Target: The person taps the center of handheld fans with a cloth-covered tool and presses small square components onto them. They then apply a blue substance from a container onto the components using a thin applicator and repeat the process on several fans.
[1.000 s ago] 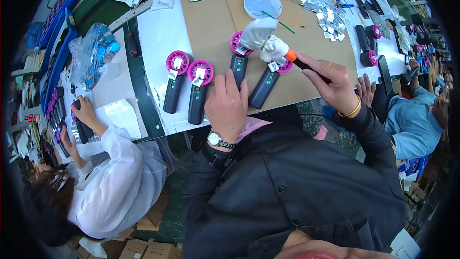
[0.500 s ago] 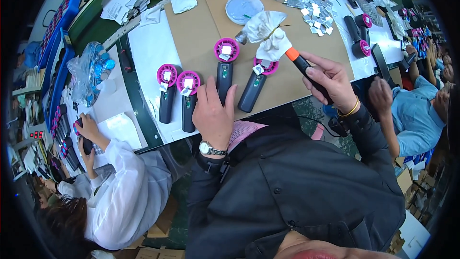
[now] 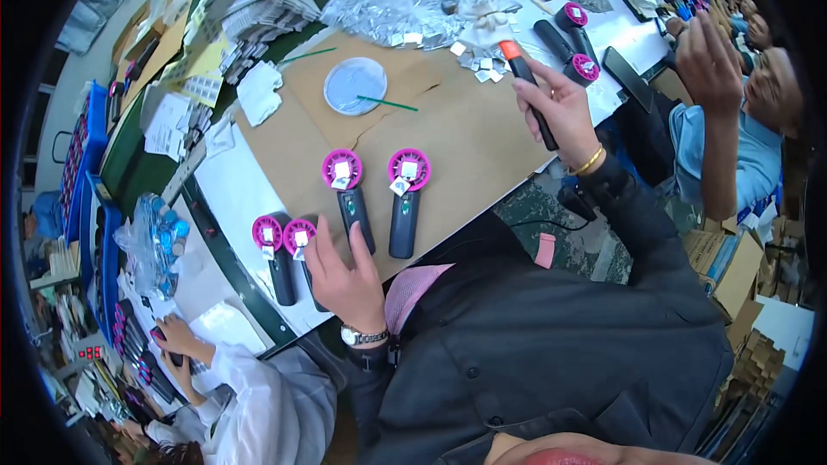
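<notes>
My right hand (image 3: 564, 116) is closed round the handle of a hammer (image 3: 536, 105) with a black grip and orange collar, raised at the right of the board. White cloth (image 3: 484, 15) wraps its head. My left hand (image 3: 349, 288), fingers apart, partly covers a handheld fan (image 3: 300, 236) with a pink round head and black handle; whether it touches is unclear. Left of that lies another fan (image 3: 281, 275). Two more fans, a tilted one (image 3: 355, 220) and an upright one (image 3: 403, 224), lie side by side. Small white squares sit on the fan heads.
Brown cardboard (image 3: 457, 138) covers the table. On it are a round clear dish (image 3: 355, 86) and a green stick (image 3: 392, 104). A heap of clear plastic (image 3: 396, 4) lies behind. One person (image 3: 258, 396) works at left; another's raised hand (image 3: 708, 56) is at right.
The view has shifted. The hammer has moved away from the fans toward the far right. My left hand has moved left, onto the second fan. The fan beneath the hammer now shows fully.
</notes>
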Available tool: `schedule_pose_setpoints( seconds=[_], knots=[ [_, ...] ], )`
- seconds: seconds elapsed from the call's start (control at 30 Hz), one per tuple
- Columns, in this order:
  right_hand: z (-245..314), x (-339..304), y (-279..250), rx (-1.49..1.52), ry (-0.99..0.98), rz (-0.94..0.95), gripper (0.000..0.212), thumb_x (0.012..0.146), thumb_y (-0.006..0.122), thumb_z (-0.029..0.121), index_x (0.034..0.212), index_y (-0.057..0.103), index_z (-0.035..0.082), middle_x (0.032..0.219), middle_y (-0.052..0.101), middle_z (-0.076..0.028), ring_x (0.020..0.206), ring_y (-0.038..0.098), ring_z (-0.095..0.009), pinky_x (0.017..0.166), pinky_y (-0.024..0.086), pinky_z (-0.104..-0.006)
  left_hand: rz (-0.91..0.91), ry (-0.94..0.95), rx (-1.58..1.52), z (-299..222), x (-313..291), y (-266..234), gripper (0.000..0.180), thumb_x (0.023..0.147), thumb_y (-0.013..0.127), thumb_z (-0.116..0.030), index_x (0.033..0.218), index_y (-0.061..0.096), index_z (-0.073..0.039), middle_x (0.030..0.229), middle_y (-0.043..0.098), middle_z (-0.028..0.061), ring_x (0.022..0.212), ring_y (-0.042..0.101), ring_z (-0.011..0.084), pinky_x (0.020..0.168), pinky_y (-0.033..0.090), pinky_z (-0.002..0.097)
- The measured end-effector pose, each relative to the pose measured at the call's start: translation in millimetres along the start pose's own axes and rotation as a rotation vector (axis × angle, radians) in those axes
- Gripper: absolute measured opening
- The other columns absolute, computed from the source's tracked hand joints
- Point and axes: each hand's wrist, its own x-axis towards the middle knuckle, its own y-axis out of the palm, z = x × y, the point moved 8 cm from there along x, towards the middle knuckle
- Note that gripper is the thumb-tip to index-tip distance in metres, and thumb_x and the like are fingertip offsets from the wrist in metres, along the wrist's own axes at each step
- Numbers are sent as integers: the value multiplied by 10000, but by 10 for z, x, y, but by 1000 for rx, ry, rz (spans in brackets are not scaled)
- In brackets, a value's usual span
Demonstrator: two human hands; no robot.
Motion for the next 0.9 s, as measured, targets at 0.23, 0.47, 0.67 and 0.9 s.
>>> schedule_pose_setpoints(
  seconds=[0.23, 0.47, 0.67, 0.9],
  knots=[
    [-133, 904, -383, -15, -16, -168, 572, 1033, 784, 188, 1525, 602, -42, 839, 707, -29, 539, 589, -71, 453, 435, -244, 27, -69, -64, -57, -4, 6, 388, 1001, 805, -105, 1358, 708, 10, 1083, 693, 151, 785, 658, 292, 593, 482, 394],
    [-413, 1443, -448, -69, 46, -186, 510, 1028, 790, 209, 1463, 670, -28, 839, 705, -24, 555, 600, -70, 474, 463, -246, 30, -50, -52, -92, 0, 32, 361, 998, 800, -81, 1338, 719, 12, 1037, 690, 143, 696, 621, 265, 557, 453, 380],
    [-448, 1482, -488, -530, 61, -144, 415, 1032, 796, 275, 1345, 760, 4, 874, 708, -47, 669, 678, -103, 570, 536, -268, 110, 2, -57, -155, 15, 94, 324, 987, 811, -75, 1294, 740, 5, 972, 692, 118, 681, 637, 263, 577, 481, 384],
    [77, 885, -89, -1006, -778, -228, 312, 1010, 809, 187, 1240, 758, -17, 991, 718, -111, 905, 715, -158, 769, 555, -300, 186, 103, -103, -290, -32, 216, 431, 951, 870, -197, 1319, 731, -21, 956, 698, 124, 714, 682, 291, 612, 528, 405]
  ],
)
